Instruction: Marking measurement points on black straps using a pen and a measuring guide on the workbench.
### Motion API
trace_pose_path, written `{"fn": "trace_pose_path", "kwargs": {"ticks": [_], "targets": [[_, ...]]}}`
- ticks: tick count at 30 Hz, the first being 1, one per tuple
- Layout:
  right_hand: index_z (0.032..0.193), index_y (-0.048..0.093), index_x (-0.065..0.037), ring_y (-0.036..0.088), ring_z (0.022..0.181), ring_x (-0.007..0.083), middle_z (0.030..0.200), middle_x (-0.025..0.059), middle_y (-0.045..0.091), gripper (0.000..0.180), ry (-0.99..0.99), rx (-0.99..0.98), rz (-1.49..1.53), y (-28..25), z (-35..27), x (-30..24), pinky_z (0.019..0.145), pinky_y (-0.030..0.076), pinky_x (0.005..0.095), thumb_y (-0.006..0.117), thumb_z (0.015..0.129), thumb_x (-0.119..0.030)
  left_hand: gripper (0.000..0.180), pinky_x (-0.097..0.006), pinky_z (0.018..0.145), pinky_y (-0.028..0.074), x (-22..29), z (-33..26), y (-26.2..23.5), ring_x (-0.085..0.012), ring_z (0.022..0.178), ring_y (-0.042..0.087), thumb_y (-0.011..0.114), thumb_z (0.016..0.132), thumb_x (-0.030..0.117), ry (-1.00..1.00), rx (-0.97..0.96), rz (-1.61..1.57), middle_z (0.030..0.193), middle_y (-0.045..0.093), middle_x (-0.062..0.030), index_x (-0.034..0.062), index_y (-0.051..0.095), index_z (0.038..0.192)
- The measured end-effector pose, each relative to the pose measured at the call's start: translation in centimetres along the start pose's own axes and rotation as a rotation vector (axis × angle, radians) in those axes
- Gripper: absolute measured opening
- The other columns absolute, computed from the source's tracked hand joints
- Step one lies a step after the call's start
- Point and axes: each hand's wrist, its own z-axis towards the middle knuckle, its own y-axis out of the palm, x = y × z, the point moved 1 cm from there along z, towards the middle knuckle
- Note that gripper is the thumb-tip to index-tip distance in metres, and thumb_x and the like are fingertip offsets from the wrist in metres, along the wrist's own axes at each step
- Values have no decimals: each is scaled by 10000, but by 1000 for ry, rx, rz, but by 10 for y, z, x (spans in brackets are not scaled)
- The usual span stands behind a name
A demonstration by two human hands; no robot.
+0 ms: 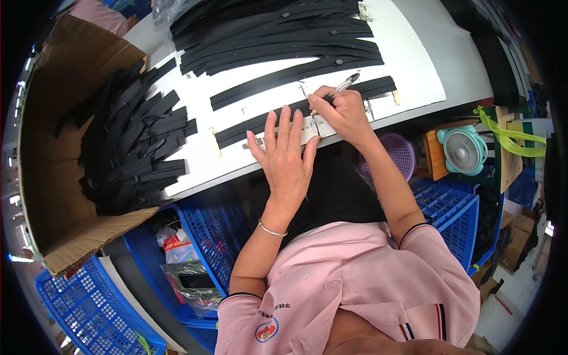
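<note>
Gripping a pen [345, 84] in the right hand [343, 115], its tip at a black strip [239, 131] under the left hand [284, 161]

Nearest is the person's pink shirt [349, 266], with a pale bangle [272, 229] on the left wrist; the left hand lies open and flat, fingers spread across the strip, while the right hand is closed around the pen just beside it; the strip lies lengthwise near the front edge of a white board [420, 77] on the grey table [467, 74]; a second black strip [254, 87] lies just beyond it, and past that a layered pile of black strips [272, 50]; to the left, a cardboard box [53, 130] lies open toward the board, with a loose heap of black strips [133, 148] spilling out of it
</note>
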Motion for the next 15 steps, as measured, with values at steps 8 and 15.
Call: {"fn": "trace_pose_path", "kwargs": {"ticks": [8, 15], "targets": [[823, 709, 60, 628, 631, 87, 758, 51, 728, 177, 21, -81, -134, -7, -1, -5, 585, 471, 249, 663, 935, -68, 528, -626, 1205, 129, -1, 2, 1, -314, 1440, 434, 725, 949, 342, 9, -20, 32, 1512, 550, -96, 84, 629, 1400], [838, 725, 13, 590, 651, 45, 749, 27, 713, 215, 176, 213, 205, -64, 2, -10, 605, 462, 213, 655, 976, -137, 530, -579, 1231, 126, -1, 0, 3, -302, 1462, 417, 721, 964, 330, -1, -30, 78, 1525, 545, -78, 117, 607, 1436]]}}
